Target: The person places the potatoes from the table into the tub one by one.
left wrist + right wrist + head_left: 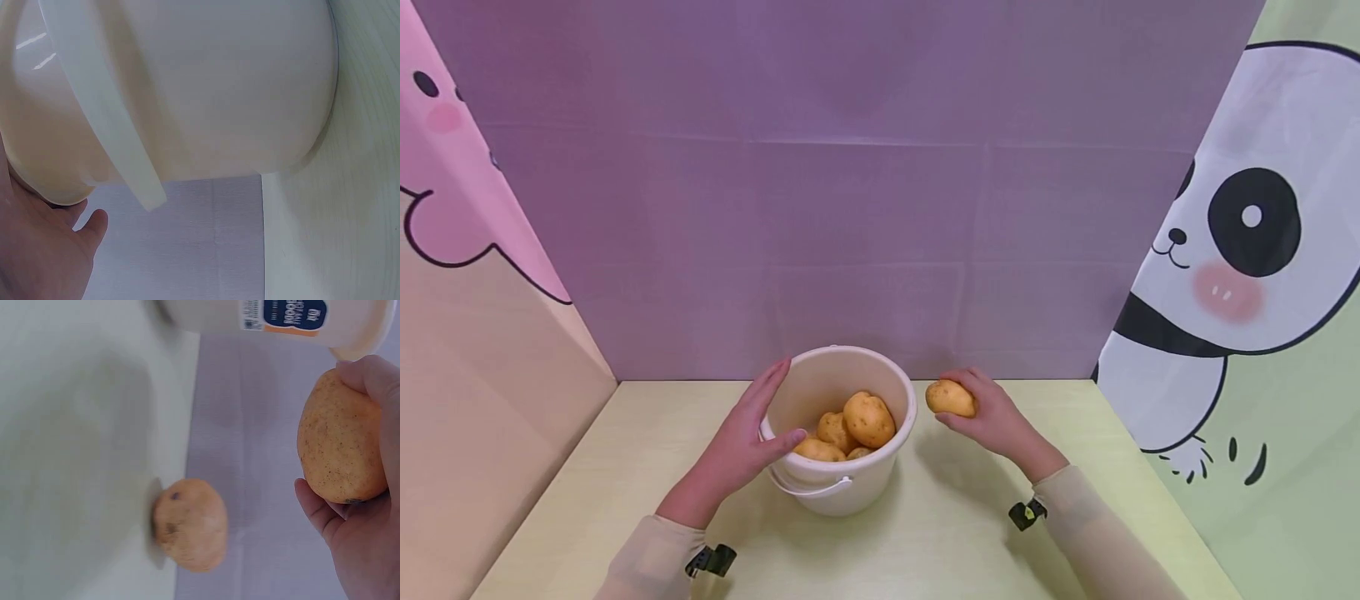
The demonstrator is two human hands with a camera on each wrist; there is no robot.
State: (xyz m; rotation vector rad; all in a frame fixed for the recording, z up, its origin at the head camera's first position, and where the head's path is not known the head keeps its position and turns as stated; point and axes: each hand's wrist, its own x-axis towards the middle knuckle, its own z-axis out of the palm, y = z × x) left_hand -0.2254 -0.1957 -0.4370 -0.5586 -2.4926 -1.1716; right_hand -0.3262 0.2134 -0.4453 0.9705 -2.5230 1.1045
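Note:
A white bucket (865, 483) with a handle stands on the table, several potatoes (868, 419) inside it. My left hand (752, 429) holds its left rim, thumb over the near edge and fingers along the side; in the left wrist view the fingers (94, 231) show beyond the rim. To the right of the bucket, my right hand (988, 417) grips a potato (950, 398) between thumb and fingers, raised above the table. Another potato (190, 525) lies on the table in the right wrist view, below the held one; the head view does not show it.
The pale wooden table (820, 558) ends at a purple backdrop (865, 208). A pink cartoon panel (467, 192) stands at the left and a panda panel (1255, 317) at the right. The bucket's handle (812, 492) hangs down on its near side.

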